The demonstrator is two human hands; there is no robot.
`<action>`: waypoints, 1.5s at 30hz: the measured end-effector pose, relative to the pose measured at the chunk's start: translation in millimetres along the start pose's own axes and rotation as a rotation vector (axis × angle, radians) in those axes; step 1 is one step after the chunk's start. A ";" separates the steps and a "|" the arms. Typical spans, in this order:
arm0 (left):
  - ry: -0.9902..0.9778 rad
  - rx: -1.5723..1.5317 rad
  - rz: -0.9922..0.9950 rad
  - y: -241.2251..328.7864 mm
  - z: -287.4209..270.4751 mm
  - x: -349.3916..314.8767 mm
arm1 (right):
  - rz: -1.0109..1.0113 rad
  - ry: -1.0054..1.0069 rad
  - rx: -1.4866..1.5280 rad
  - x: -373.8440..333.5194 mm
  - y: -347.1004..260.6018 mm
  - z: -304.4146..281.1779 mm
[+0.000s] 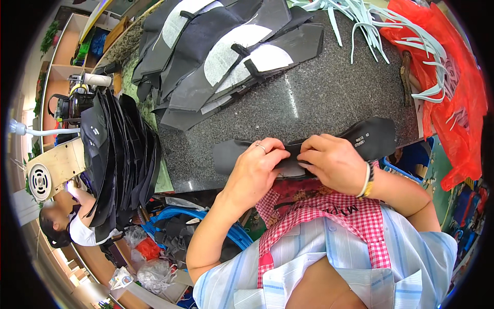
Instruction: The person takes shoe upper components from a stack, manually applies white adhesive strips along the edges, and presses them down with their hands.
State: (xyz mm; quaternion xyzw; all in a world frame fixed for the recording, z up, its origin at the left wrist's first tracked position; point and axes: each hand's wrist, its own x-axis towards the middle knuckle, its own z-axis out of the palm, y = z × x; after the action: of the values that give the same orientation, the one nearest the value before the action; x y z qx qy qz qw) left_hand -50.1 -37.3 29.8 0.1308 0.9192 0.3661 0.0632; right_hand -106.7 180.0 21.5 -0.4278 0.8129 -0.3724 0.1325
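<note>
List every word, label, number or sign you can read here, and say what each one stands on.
Black strip between the left hand and right hand: small white print, sideways and too fine to quote reliably.
Red checked apron: dark lettering, partly lost in the folds, so no full word to quote.
Stack of black pieces at left: tiny white marks, too blurred to read.

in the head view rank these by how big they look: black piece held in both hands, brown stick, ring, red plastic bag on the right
1. Red plastic bag
2. Black piece, partly covered
3. Brown stick
4. Ring
</note>
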 end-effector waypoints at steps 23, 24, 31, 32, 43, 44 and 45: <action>0.015 0.321 0.163 30.3 24.8 -14.5 | -0.307 -0.285 -0.324 -33.4 22.4 -37.0; 0.044 0.469 0.206 33.9 34.5 -19.4 | -0.309 -0.289 -0.324 -37.8 24.8 -37.5; 0.264 0.591 0.299 31.8 62.4 -24.8 | -0.200 -0.253 -0.349 -56.1 62.7 -76.7; 0.271 0.529 0.293 30.5 63.2 -23.0 | -0.158 -0.231 -0.344 -63.0 69.5 -90.0; 0.840 1.138 -0.714 -35.1 -183.8 -105.3 | -0.052 0.182 -0.266 -58.9 79.0 -70.4; 0.881 1.186 -0.622 -41.8 -183.1 -98.5 | -0.047 0.194 -0.229 -56.4 80.1 -70.6; 0.861 0.950 -0.578 -18.0 -172.1 -62.8 | -0.050 0.224 -0.212 -54.7 82.0 -69.2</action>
State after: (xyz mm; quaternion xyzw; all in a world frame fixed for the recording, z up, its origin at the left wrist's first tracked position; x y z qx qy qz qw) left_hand -30.0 -180.8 143.3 -0.2619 0.9208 -0.0874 -0.2754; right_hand -159.9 286.7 4.5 -0.4155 0.8463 -0.3332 -0.0142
